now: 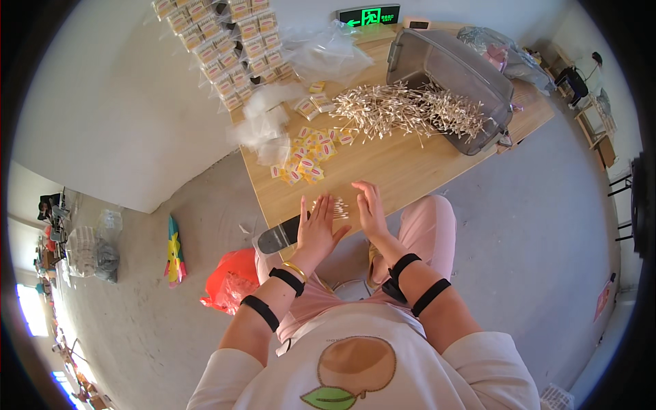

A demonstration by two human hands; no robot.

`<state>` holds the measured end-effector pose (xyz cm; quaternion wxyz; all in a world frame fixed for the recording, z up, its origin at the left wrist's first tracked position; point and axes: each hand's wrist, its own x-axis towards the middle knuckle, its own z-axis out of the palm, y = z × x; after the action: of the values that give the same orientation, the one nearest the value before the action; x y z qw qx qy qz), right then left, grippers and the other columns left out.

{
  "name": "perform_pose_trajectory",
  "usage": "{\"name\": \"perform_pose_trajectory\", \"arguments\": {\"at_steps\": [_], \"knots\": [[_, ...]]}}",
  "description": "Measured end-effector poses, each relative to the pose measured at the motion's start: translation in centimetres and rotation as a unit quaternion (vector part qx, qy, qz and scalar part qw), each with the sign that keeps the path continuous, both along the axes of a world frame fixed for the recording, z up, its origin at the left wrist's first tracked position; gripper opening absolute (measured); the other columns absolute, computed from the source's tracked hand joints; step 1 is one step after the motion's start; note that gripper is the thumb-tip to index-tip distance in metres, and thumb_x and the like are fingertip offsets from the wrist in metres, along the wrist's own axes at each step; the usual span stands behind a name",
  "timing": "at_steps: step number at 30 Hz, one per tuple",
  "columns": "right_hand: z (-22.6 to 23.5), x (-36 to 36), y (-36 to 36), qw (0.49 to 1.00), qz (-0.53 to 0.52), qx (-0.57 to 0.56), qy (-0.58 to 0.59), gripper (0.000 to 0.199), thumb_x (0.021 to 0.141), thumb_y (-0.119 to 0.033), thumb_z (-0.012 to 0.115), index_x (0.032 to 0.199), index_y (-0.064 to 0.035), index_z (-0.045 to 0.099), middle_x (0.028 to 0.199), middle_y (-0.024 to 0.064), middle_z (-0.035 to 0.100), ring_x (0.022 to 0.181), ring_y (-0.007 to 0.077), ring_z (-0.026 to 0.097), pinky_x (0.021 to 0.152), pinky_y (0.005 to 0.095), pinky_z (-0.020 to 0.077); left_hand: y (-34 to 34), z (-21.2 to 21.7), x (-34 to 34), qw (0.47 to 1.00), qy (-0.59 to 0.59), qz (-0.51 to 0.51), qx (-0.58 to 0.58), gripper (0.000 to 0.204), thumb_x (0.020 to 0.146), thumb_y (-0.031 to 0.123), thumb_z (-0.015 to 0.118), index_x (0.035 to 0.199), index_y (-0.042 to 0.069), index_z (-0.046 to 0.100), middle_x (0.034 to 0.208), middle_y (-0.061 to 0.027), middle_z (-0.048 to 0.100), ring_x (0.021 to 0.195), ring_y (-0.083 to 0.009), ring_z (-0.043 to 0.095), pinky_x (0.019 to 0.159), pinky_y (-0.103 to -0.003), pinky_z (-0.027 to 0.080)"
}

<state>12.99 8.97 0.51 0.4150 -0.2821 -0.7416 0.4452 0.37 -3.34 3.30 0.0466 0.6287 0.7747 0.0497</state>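
Observation:
A small row of cotton swabs [339, 208] lies near the table's front edge, between my two hands. My left hand [316, 229] is open and flat, its fingers stretched out together along the left ends of the swabs and partly covering them. On the other side, my right hand [371, 212] is open, with fingers slightly bent and the thumb apart, close to the swabs' right ends. A dark, flat, rounded object [277, 237] sits at the table corner beside my left hand; its kind is unclear. Farther back spreads a large heap of loose cotton swabs [389, 109].
The heap spills from a tipped grey translucent bin [454, 65]. Yellow-and-white printed cards [305, 156] and clear plastic bags [266, 119] lie left of it. Stacked swab packs [256, 41] stand at the far left. A red plastic bag [231, 277] hangs below the table corner.

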Motion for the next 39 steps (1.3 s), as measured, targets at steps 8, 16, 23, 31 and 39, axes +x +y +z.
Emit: {"name": "perform_pose_trajectory", "arguments": {"at_steps": [8,16,23,31,39], "knots": [[0.0,1.2,-1.2,0.922,0.086,0.220,-0.307,0.070,0.097,-0.035,0.057,0.151,0.0023,0.033,0.159,0.0209,0.031,0.151,0.0364,0.023,0.123,0.0485,0.0198,-2.2,-1.7,-3.1,0.997,0.024,0.069,0.004,0.096,0.097,0.070,0.033,0.157,-0.004,0.021,0.167,-0.0158,0.017,0.157,-0.0260,0.006,0.124,-0.056,-0.004],[-1.0,-0.3,-2.6,0.897,0.093,0.233,-0.364,0.089,0.092,-0.047,0.060,0.157,0.0022,0.023,0.164,0.0232,0.020,0.154,0.0353,0.016,0.126,0.0489,0.0132,-2.1,-3.9,-3.1,0.997,0.016,0.074,-0.008,0.098,0.097,0.071,0.028,0.158,-0.004,0.018,0.168,-0.0167,0.014,0.157,-0.0268,0.003,0.123,-0.057,-0.005],[-1.3,-1.3,-3.0,0.876,0.092,0.273,-0.385,0.082,0.093,-0.042,0.056,0.155,0.0031,0.026,0.162,0.0259,0.022,0.154,0.0384,0.016,0.126,0.0492,0.0135,-1.6,-3.8,-1.5,0.996,-0.005,0.083,0.017,0.094,0.099,0.066,0.033,0.156,-0.009,0.020,0.166,-0.0234,0.016,0.157,-0.0323,0.006,0.124,-0.057,-0.002],[-1.0,-1.4,-3.3,0.879,0.083,0.286,-0.373,0.082,0.093,-0.045,0.056,0.154,0.0030,0.031,0.161,0.0265,0.024,0.153,0.0383,0.017,0.125,0.0496,0.0141,-1.4,-2.7,-2.0,0.996,-0.082,0.014,0.010,0.091,0.100,0.065,0.033,0.159,-0.003,0.018,0.167,-0.0186,0.016,0.157,-0.0282,0.010,0.124,-0.056,-0.001],[-0.9,-1.1,-3.1,0.871,0.088,0.282,-0.392,0.087,0.093,-0.050,0.057,0.156,0.0013,0.025,0.163,0.0261,0.020,0.154,0.0377,0.016,0.125,0.0497,0.0138,-3.1,-2.7,-1.2,0.998,-0.025,0.046,0.044,0.088,0.101,0.062,0.032,0.159,-0.003,0.018,0.166,-0.0198,0.018,0.156,-0.0296,0.012,0.124,-0.056,0.000]]}}
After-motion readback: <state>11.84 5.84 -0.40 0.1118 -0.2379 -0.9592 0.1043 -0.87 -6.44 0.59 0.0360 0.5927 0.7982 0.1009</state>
